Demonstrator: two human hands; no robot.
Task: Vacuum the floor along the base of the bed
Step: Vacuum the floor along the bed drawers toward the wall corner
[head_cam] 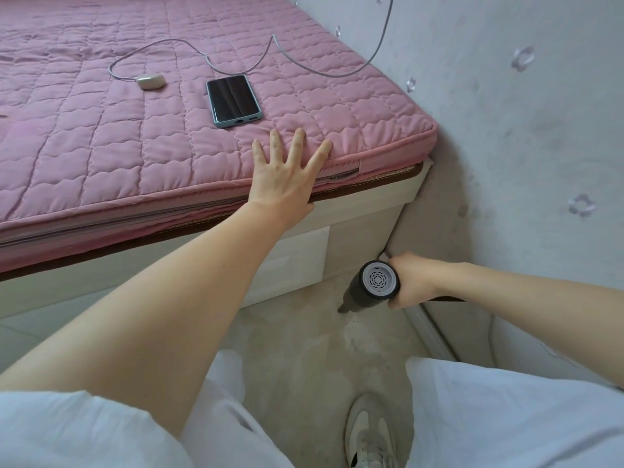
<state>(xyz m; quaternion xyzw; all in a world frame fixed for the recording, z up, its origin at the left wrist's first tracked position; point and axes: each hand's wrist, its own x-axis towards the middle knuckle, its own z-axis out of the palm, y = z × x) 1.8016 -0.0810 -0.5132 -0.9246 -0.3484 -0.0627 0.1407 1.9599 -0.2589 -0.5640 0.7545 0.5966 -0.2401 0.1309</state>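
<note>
Right hand (410, 282) grip clenches the vacuum (373, 287), nozzle on floor (304, 349) beside bed base (297, 258).

- You are looking at one bed (354, 211) under one pink quilted mattress (135, 146).
- You are seeing one phone (233, 100), one white cable (189, 45) and one small white case (150, 80).
- You are showing two hands, the left hand (287, 179) and the right hand (410, 282).
- You are seeing one handheld vacuum (371, 287) and one shoe (369, 434).

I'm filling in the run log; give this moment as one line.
left hand: flat on mattress | right hand: grips vacuum | nozzle: floor by bed base
</note>
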